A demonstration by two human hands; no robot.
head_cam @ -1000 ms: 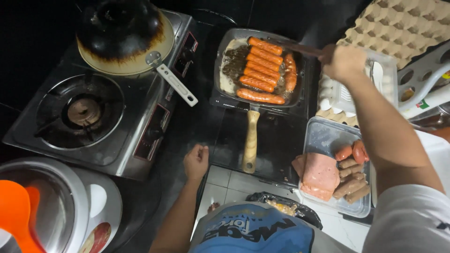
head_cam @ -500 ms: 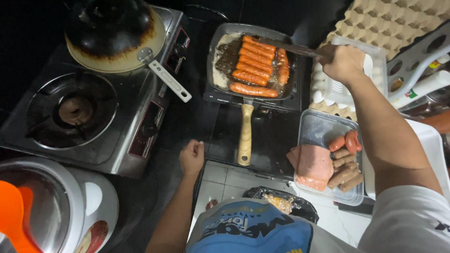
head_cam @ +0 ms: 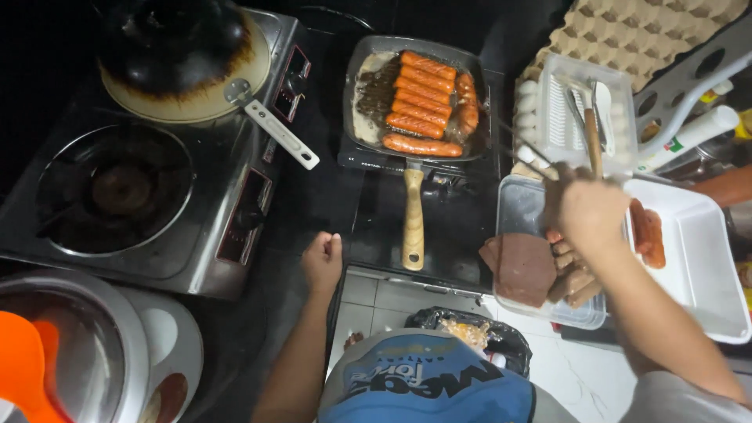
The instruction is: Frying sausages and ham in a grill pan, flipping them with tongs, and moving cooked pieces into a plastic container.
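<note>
Right hand closed on tongs, over metal tray of raw meat beside sausage pan; left hand fisted, empty, at desk edge.

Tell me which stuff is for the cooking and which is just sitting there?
In use:
right hand holding tongs
tray of raw sausages
square pan of frying sausages

Just sitting there:
scorched pot on the gas stove
egg cartons
left hand, a loose fist
</note>
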